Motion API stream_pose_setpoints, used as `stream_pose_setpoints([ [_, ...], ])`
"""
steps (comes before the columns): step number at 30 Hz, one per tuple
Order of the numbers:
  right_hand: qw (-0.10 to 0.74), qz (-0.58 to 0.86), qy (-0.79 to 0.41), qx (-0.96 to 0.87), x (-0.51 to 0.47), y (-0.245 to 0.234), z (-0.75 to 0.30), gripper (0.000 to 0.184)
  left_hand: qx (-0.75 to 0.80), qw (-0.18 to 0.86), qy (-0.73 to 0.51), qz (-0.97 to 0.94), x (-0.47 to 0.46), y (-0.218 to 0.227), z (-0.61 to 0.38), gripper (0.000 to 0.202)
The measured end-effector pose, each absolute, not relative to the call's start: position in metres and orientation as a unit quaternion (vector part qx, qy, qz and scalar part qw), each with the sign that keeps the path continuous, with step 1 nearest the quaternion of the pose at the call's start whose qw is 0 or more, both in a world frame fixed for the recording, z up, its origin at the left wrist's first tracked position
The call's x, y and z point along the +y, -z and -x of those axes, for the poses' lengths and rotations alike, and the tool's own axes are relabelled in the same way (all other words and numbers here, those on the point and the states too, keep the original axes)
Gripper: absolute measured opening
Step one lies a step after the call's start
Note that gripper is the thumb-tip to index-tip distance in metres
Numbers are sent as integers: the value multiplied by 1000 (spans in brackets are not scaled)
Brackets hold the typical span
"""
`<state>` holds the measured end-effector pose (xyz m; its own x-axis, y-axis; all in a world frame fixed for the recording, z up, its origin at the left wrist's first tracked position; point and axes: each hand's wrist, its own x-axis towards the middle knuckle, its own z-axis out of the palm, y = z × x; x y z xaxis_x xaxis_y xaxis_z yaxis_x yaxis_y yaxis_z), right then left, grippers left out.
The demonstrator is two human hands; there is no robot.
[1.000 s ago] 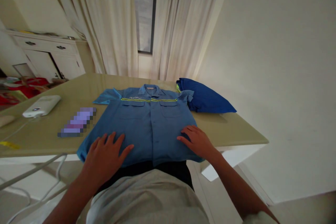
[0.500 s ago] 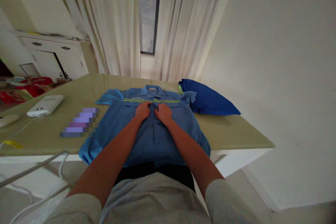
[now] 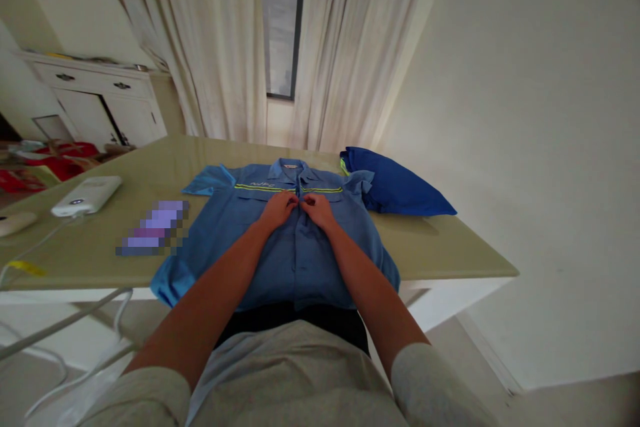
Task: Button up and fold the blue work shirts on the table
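A blue short-sleeved work shirt [image 3: 270, 260] lies front side up, its collar away from me and its hem over the near table edge. Yellow stripes cross its chest. At the front placket, just below the stripes, my left hand [image 3: 279, 209] pinches the cloth from the left side. My right hand [image 3: 318, 209] pinches the other front edge close beside it. The fingertips of both hands nearly meet. Any button between them is too small to make out.
Folded dark blue cloth [image 3: 405, 183] lies by the shirt's right sleeve. On the left are a pixelated phone-like object [image 3: 155, 227] and a white device [image 3: 87, 195] with a cable. The greenish table [image 3: 450, 253] stands before curtains [image 3: 215, 47], with a wall on the right.
Both hands have turned slightly and their fingertips have come closer together at the placket. The front edges there are a little lifted. The camera view has shifted slightly.
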<state>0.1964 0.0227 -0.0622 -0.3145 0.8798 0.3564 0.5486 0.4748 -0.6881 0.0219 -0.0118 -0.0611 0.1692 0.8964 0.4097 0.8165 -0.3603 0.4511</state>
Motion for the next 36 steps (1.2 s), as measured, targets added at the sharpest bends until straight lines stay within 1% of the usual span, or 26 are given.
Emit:
stream_pose_setpoints([
  [3,341,451,-230,-792,20,61,-197,19,584,71,-336,-736,-13,58,-23,18],
  [6,312,450,-201,-812,17,58,-197,19,585,78,-351,-727,-14,56,-24,18],
  [9,309,461,-183,-811,14,55,-196,16,565,117,-357,-735,-14,57,-25,24],
  [11,316,475,-178,-802,14,54,-195,16,566,126,-357,-732,-14,57,-26,28],
  [17,329,488,-171,-790,15,56,-194,17,585,60,-310,-747,-20,54,-28,18],
  [22,319,482,-183,-796,16,57,-194,21,578,35,-292,-761,-25,53,-30,18],
  [26,338,500,-178,-777,15,56,-195,13,586,29,-296,-753,-25,52,-31,16],
  [31,344,484,-195,-780,15,56,-194,16,580,46,-298,-757,-21,55,-31,16],
  [36,329,483,-198,-787,14,56,-193,8,579,83,-324,-744,-15,60,-29,27],
])
